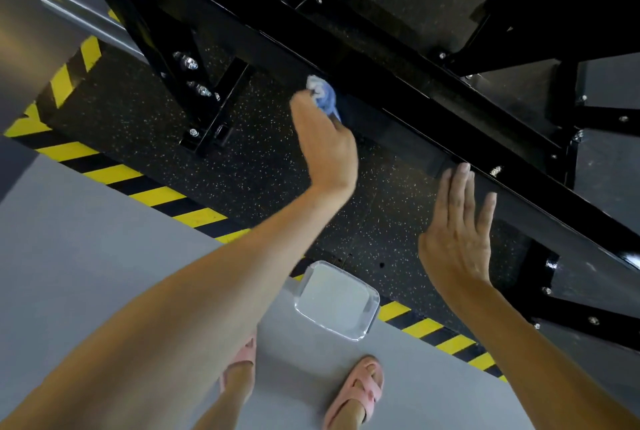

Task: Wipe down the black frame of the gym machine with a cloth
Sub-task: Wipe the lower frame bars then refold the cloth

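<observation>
A long black frame beam (408, 107) of the gym machine runs diagonally from the upper left to the lower right. My left hand (327, 142) grips a bunched blue cloth (323, 95) and presses it against the beam's near face, about halfway along. My right hand (457, 232) is held flat with straight fingers, its fingertips at the beam's near edge further right; contact is unclear.
A clear plastic tub (337, 298) sits on the floor by my feet in pink sandals (360, 391). Yellow-black hazard tape (156, 192) borders the speckled black rubber mat (263, 166). A steel bar (83, 19) and bolted black uprights (162, 59) stand at the upper left.
</observation>
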The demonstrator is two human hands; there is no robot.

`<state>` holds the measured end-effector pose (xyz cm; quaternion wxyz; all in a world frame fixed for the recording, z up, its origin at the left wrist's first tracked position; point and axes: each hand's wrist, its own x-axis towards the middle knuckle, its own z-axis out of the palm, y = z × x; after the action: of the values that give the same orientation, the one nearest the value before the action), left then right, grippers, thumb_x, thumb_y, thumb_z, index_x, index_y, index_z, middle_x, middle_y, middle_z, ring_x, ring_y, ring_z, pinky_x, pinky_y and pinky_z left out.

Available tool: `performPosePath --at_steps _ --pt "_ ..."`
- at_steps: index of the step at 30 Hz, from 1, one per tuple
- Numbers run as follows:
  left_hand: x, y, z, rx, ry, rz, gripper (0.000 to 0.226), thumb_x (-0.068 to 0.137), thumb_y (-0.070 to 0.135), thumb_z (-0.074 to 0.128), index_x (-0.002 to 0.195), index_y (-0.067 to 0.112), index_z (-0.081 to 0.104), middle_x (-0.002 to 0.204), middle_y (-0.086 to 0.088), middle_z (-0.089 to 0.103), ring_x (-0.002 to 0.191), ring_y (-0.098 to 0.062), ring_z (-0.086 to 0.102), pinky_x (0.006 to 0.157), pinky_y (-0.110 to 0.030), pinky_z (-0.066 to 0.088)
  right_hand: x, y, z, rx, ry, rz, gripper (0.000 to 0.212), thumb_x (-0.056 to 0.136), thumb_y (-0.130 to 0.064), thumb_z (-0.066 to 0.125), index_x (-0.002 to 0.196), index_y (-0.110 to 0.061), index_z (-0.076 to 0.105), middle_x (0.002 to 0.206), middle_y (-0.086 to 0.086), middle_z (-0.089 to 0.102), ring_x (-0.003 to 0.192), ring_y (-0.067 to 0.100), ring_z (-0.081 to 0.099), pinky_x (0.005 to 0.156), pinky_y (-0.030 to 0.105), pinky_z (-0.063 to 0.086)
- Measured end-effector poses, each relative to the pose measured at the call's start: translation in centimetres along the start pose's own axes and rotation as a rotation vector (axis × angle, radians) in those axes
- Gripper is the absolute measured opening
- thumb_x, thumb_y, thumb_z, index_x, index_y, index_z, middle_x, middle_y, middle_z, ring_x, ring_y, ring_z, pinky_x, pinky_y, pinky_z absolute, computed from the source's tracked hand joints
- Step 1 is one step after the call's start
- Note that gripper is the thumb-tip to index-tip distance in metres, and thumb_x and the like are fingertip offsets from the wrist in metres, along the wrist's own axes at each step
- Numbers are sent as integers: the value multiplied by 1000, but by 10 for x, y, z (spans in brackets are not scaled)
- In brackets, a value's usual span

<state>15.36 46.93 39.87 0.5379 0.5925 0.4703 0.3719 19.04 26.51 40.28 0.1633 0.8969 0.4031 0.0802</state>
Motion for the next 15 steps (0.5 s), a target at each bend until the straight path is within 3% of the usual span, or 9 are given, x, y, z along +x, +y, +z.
performPosePath --at_steps 3,6,9,11,13,15 --pt "-62 10 23 20 -275 45 26 84 -17 45 104 -3 49 97 -12 48 79 -8 42 73 -11 38 1 0 -1 -49 -36 5 113 74 -10 64 147 -4 -22 153 10 -34 146 24 -15 115 44 -17" --pt "-74 8 24 5 -359 116 24 82 -17 46 97 2 47 96 -10 45 79 -10 41 77 -14 40 2 8 -1 -92 -42 -24 112 76 -12 67 148 -5 -19 154 6 -33 146 24 -1 114 44 -19" --pt "-20 7 1 -55 -111 173 26 89 -5 39 87 20 36 89 -7 38 75 -8 35 75 -18 36 2 18 5 -83 -21 -78 113 77 -8 67 149 -6 -19 154 3 -32 146 24 3 114 44 -20" --pt "18 4 -11 -30 90 157 9 93 3 38 93 12 38 93 -9 40 78 -7 38 76 -17 39 0 23 10 -70 3 -111 113 78 -7 65 148 -8 -23 154 3 -32 146 24 2 115 44 -21" --pt "27 4 -3 -29 208 144 11 91 -1 39 100 5 42 97 -11 42 80 -10 42 81 -18 43 -6 25 16 -50 19 -119 114 76 -6 65 148 -9 -23 156 3 -30 146 24 2 115 44 -20" --pt "-11 6 24 -48 194 129 9 90 -3 39 97 1 43 93 -12 41 79 -18 40 82 -36 47 -20 26 22 -25 39 -91 114 72 -4 66 149 -7 -18 158 8 -19 145 27 4 115 46 -15"
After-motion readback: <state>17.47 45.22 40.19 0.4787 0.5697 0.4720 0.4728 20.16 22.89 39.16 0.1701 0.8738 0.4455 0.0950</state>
